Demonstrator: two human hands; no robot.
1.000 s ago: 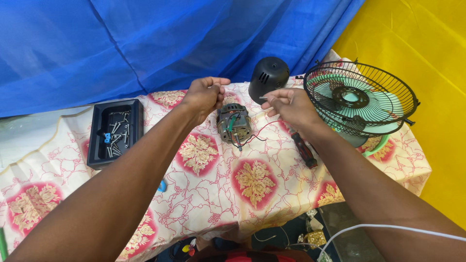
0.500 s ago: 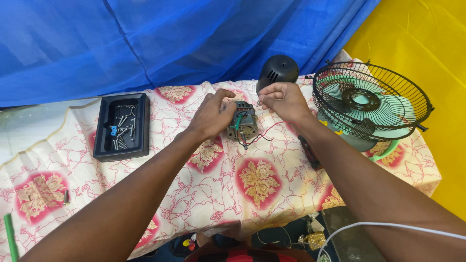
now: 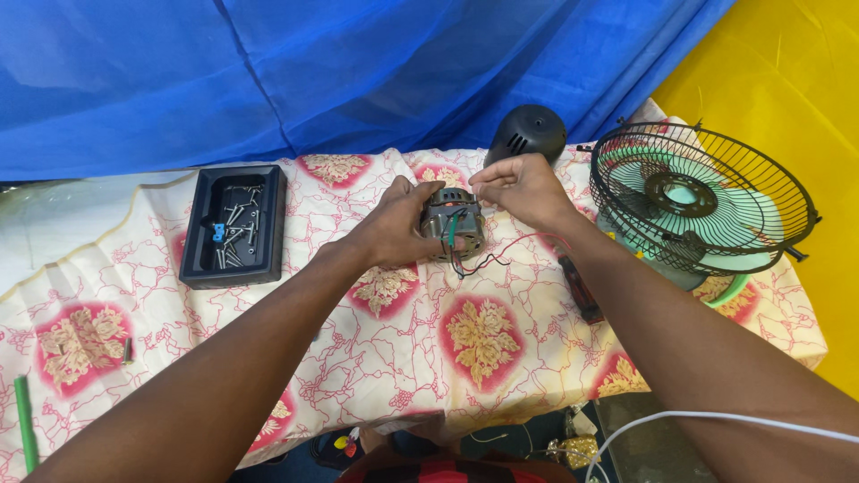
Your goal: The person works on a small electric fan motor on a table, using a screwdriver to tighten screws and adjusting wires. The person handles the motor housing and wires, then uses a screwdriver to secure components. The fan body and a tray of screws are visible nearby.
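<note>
Head view: blue tarp backdrop, table under a cream cloth with red floral print point(image 3: 483, 335). Left hand point(image 3: 394, 228) clenched around a small grey metal fan motor with loose wires point(image 3: 452, 224), mid-table. Right hand point(image 3: 519, 188) pinches at its top. Black plastic tray of screws point(image 3: 192, 264) at 9 o'clock, black wire fan guard point(image 3: 702, 197) at 3.

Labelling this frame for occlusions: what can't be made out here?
- Head view: near side of the fan motor, covered by the left hand.
- What the right hand pinches: its curled fingers hide it.
- Screws in the black tray: too small to tell types.
- Dark motor cover: lower part behind the right hand.
- Green stick: cut by the left edge.
</note>
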